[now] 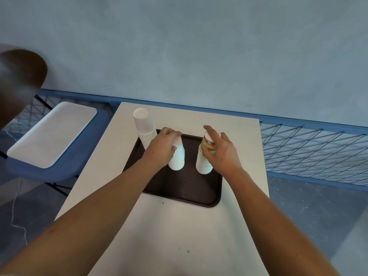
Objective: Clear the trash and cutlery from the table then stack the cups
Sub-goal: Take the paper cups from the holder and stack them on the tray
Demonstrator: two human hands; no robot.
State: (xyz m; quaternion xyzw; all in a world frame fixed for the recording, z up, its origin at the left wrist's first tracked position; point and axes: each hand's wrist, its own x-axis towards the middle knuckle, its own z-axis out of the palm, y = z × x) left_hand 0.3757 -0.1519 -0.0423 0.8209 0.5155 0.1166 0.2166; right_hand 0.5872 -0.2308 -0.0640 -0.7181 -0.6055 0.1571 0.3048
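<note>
1. Paper cups are all we can see on the white table [169, 236]. There's no trash or cutlery in view, so we reckon the clearing part is done and we're on the stacking bit.
2. We've got three upside-down stacks. The tall white stack [144, 126] is at the far left corner of the brown tray [185, 188]. Its base is hidden behind our wrist, so we can't tell if it's on the tray or just beside it. The short white stack [177, 158] stands mid-tray. The right stack [203, 163] is near it on the right, topped by a printed cup [208, 144] in green and yellow.
3. Our left hand [162, 145] has its fingers curled round the top of the short white stack. Our right hand [223, 150] wraps the printed cup, with one finger sticking up past its top.
4. Our guess for the next move is merging piles: lift one stack straight up and lower it squarely over another. These stacks look light and tippy, so we'd keep it plumb and steady the receiving stack with the other hand.
5. A white tray [51, 134] sits on a blue chair [65, 168], well off to the left.
</note>
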